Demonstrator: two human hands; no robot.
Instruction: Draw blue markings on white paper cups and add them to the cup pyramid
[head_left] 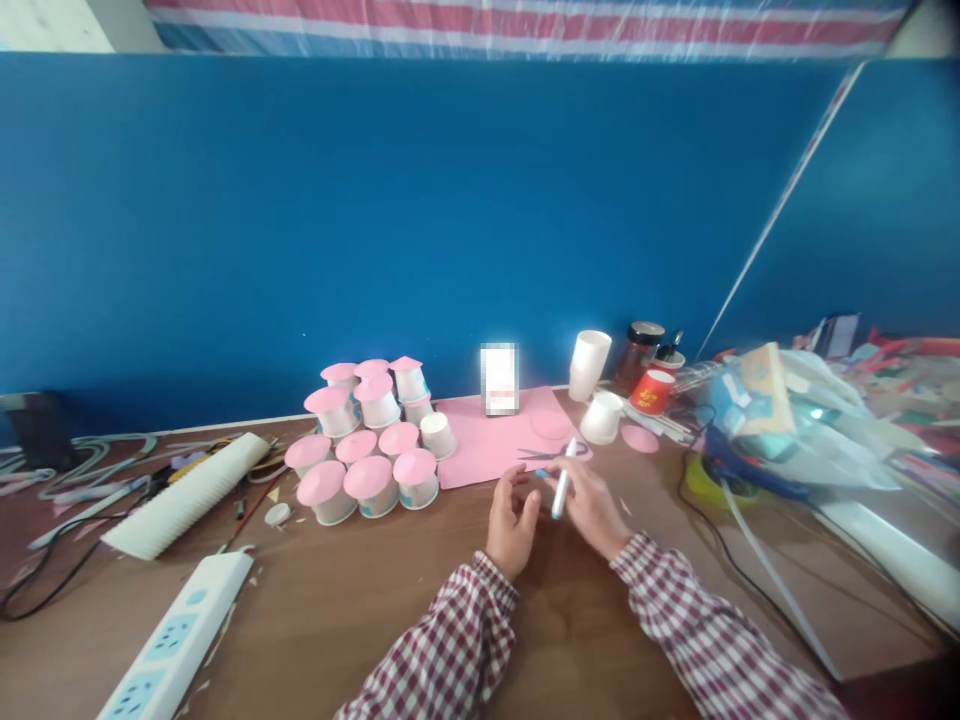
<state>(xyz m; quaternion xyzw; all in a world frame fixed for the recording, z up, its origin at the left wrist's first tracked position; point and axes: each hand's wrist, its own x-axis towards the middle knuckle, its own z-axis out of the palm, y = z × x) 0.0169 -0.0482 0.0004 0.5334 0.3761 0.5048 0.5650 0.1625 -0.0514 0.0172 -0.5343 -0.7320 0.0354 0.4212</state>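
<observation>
My right hand (589, 505) is closed around a white marker pen (562, 480), held upright above the wooden table (360, 610). My left hand (512, 520) sits just left of it, fingers curled, pinching a small blue piece (541, 474) that looks like the pen's cap. Both hands hover near the front edge of a pink paper sheet (487, 445). Scissors (544, 453) lie on that sheet, just beyond my fingers. Both sleeves are red-and-white checked.
Several white paper cups with pink paper lids (367, 440) are stacked at the left. A power strip (176, 640) and corrugated white roll (187, 495) lie front left. White cups (589, 365), a red cup (651, 390), a jar (639, 352) and plastic bags (795, 425) crowd the right.
</observation>
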